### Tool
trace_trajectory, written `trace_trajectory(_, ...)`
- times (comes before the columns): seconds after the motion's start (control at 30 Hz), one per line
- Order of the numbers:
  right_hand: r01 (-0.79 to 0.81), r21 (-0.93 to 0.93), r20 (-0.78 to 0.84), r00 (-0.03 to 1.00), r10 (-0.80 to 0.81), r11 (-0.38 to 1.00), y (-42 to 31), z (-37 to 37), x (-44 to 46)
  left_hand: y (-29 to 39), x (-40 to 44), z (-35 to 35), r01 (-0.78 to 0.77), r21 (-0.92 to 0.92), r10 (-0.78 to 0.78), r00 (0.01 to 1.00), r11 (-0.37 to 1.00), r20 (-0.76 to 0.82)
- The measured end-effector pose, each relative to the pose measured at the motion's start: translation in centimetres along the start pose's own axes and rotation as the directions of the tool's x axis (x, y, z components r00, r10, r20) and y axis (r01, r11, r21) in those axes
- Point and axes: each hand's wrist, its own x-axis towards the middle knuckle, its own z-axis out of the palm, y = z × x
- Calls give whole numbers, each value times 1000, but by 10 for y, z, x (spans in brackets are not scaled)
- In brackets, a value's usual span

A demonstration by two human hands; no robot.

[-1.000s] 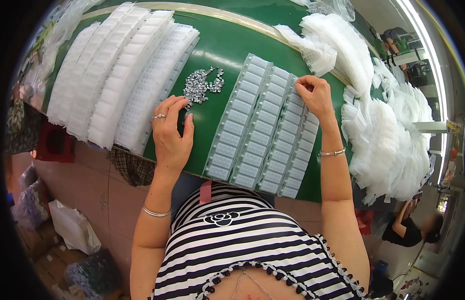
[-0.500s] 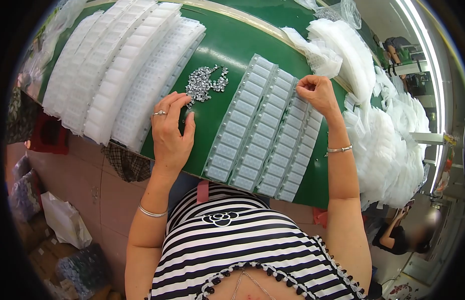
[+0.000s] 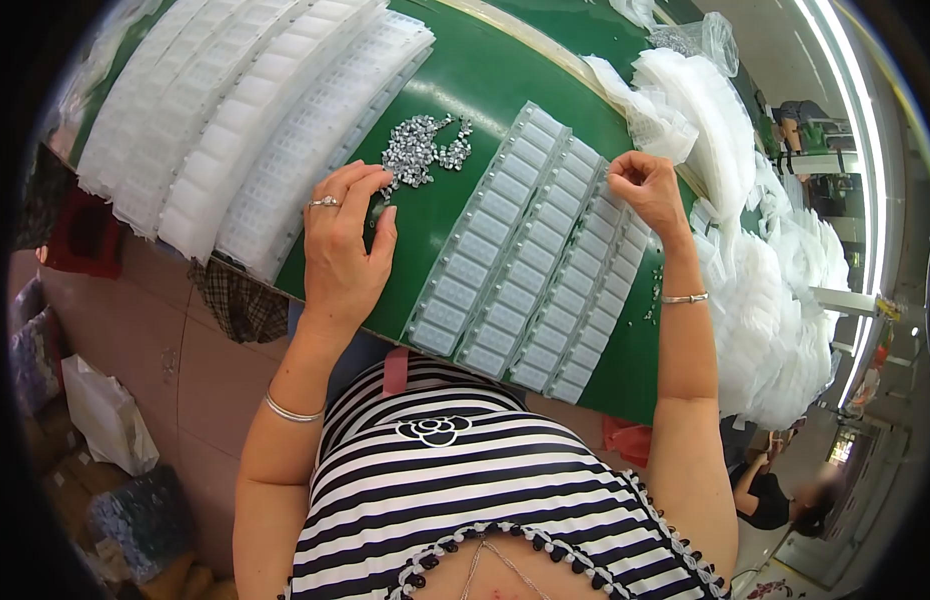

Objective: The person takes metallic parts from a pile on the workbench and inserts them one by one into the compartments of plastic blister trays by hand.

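My left hand (image 3: 347,240) rests at the near edge of a pile of small shiny silver metal pieces (image 3: 412,150). Its fingers are bent, the thumb stands apart from them, and nothing shows in its grasp. Right of the pile lies a sheet of translucent plastic trays (image 3: 515,245), joined in long rows of small compartments with little knobs along the seams. Over the upper right part of this sheet, my right hand (image 3: 653,198) has thumb and forefinger pinched together. Whatever sits between those fingertips is too small or hidden to make out.
Tall stacks of white plastic trays (image 3: 255,120) line the left of the green table (image 3: 465,80). More white trays (image 3: 775,310) are heaped at the right. A few loose metal bits (image 3: 653,300) lie by my right forearm. Another person (image 3: 770,500) is at lower right.
The view has shifted slightly, moving the table's contents in the picture. Both hands keep nearly the same place and pose against the pile and the tray sheet.
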Motion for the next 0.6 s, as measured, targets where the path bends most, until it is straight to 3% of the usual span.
trace_trajectory(0.6,79,-136,70,995,-70,988,0,0,-2,-3,-2,2,10,5,-10,1000,1000,0)
